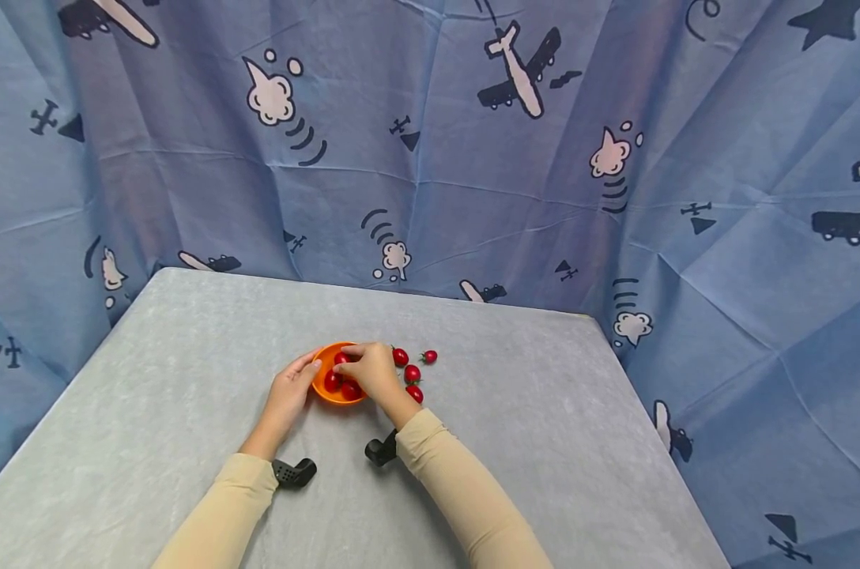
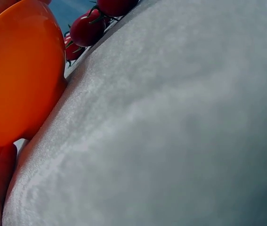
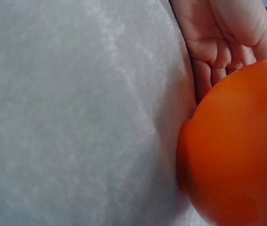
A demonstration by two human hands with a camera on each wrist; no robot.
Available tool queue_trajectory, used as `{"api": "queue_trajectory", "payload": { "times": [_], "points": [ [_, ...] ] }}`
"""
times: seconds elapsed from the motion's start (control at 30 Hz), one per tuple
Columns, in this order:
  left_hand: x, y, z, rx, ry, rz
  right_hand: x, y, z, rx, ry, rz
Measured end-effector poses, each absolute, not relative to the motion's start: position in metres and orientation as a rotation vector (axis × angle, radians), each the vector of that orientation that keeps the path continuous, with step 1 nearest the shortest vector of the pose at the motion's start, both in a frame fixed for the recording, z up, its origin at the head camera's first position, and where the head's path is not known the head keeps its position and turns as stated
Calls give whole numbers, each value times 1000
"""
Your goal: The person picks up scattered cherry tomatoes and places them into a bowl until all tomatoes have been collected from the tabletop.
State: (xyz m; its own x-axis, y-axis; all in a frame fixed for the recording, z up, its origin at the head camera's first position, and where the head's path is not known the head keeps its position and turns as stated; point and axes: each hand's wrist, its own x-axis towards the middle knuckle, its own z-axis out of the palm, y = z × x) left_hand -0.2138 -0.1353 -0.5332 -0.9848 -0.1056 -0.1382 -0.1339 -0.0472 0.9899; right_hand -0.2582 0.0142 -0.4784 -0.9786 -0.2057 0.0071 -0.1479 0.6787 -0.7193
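An orange bowl (image 1: 338,401) stands on the table with several red cherry tomatoes (image 1: 350,390) inside. My left hand (image 1: 288,393) holds its left side, thumb at the rim and fingers along the outer wall, as the right wrist view shows beside the bowl (image 3: 237,150). From the right, my right hand (image 1: 375,373) reaches over the bowl. Its thumb and forefinger pinch a cherry tomato (image 1: 341,359) near the far inner wall. In the left wrist view, the bowl (image 2: 20,80) hides most of the right hand.
Several loose cherry tomatoes (image 1: 412,374) with green stems lie just right of the bowl, close to the right wrist. A pale grey cloth covers the table (image 1: 529,442). Behind it hangs a blue curtain (image 1: 444,213) printed with planes. Black wrist devices (image 1: 295,473) sit at both cuffs.
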Motion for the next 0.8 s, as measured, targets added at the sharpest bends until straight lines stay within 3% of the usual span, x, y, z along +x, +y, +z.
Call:
{"api": "queue_trajectory", "payload": {
  "times": [0.8],
  "points": [
    [-215, -136, -536, -260, 2166, 2250, -258, 12, -479, -283, 2811, -1136]
  ]
}}
